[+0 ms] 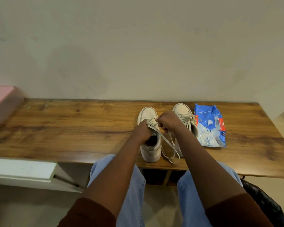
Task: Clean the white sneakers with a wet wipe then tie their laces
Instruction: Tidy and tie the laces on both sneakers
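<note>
Two white sneakers stand toe-away on the wooden table point(72, 125). The left sneaker point(148, 115) has its laces point(168, 145) loose, trailing toward the table's front edge. My left hand point(142, 131) pinches the lace over its tongue. My right hand point(168, 120) is closed on the other lace end just beside it. The right sneaker point(183, 110) stands partly hidden behind my right hand and forearm, its laces in a bow. A blue wet wipe pack point(210, 126) lies flat to the right of it.
A pink box point(2, 104) sits at the table's far left end. The wall runs right behind the table. A white shelf point(21, 169) lies below the table's front left edge. My knees in blue jeans are under the front edge.
</note>
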